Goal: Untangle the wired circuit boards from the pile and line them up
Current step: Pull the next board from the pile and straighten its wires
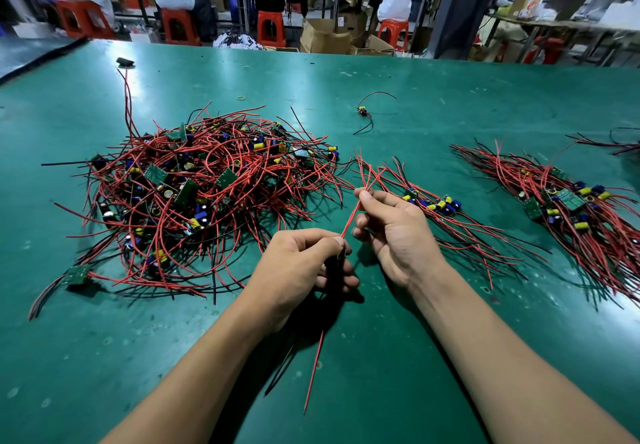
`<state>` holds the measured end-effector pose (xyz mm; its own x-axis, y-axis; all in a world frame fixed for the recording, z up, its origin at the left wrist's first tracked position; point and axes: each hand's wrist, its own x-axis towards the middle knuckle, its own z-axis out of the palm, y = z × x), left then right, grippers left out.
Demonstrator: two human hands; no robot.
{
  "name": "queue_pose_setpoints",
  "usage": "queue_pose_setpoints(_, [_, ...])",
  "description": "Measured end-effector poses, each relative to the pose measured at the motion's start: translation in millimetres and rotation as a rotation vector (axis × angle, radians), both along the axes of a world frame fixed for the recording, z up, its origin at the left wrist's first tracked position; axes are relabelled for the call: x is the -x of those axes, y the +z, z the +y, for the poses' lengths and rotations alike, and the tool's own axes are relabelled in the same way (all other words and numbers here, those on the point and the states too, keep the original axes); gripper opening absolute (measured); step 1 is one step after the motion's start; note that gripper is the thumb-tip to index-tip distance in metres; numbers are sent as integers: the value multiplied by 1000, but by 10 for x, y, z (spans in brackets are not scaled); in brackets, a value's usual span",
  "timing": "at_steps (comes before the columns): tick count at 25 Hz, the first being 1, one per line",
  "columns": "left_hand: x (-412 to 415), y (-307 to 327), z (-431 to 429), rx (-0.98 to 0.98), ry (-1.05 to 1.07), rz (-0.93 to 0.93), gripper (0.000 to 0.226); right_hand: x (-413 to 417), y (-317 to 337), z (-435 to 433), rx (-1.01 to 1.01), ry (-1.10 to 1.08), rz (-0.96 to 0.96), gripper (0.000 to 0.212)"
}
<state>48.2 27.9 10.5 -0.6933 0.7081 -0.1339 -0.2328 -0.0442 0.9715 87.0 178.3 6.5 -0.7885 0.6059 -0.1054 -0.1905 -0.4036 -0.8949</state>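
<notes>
A tangled pile (194,197) of small green circuit boards with red and black wires lies on the green table at the left. My left hand (304,263) grips one wired board, mostly hidden in my fingers, whose red wire (314,371) and a black wire hang down below it. My right hand (391,232) pinches a red wire (350,216) that runs up from the left hand. Just behind the right hand lies a small lined-up row of boards (436,206). A bigger lined-up row (568,208) lies at the right.
A single wired board (363,111) lies apart at mid table, a yellow rubber band (241,98) beyond the pile, and a black object (124,61) at the far left. Past the table's far edge are seated people, orange stools (271,29) and cardboard boxes (323,36).
</notes>
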Motion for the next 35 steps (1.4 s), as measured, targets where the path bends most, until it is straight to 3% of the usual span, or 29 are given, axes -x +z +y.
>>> queue_pose_setpoints(9, [5,1,-1,6,-9,-19,19,56,13,-4,-7,-156,14,14])
queue_pose_setpoints(17, [-1,12,-16,5,-6,-7,18,5,-50,100,-279,-298,-57,17])
queue_pose_setpoints(21, [-4,8,-17,9,5,0,18,-26,-87,163,-843,-406,-199,8])
queue_pose_setpoints(22, [-3,5,-18,8,9,1,17,-25,-93,173,-888,-422,-212,6])
queue_pose_setpoints(26, [4,10,-22,3,15,2,18,-26,-101,233,-757,-419,-217,6])
queue_pose_setpoints(32, [-7,15,-19,-1,10,-3,17,-28,-109,225,-845,-467,-230,4])
queue_pose_setpoints(35, [-12,18,-18,-8,35,-4,18,-33,-112,239,-681,-403,-226,1])
